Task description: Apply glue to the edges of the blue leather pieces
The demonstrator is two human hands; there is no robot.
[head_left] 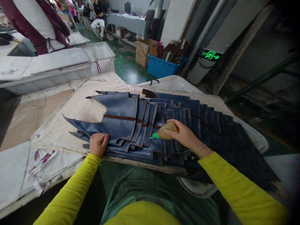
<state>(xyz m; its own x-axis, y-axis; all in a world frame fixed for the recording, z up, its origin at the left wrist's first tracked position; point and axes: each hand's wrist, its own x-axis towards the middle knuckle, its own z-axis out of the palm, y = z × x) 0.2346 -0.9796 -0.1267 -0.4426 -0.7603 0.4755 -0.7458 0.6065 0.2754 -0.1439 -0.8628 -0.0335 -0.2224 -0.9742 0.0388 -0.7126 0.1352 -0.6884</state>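
Many blue leather-like pieces (pixel 119 107) with brown-grey edges lie overlapped in a long row on a cloth-covered table (pixel 51 128). My right hand (pixel 181 134) is wrapped round a yellowish squeeze bottle (pixel 167 130), tilted so that its green nozzle (pixel 154 135) points down and left, close over the overlapped edges. At the near left edge of the pieces rests my left hand (pixel 98 143), its fingers bent together on the blue material. Whether those fingers pinch a layer is hard to tell.
A white bin (pixel 103 53) and a person in a striped top (pixel 42 28) are at the far left. Beyond the table stand a blue crate (pixel 159 66) and cardboard boxes (pixel 143 52). Another person (pixel 98 18) sits farther back.
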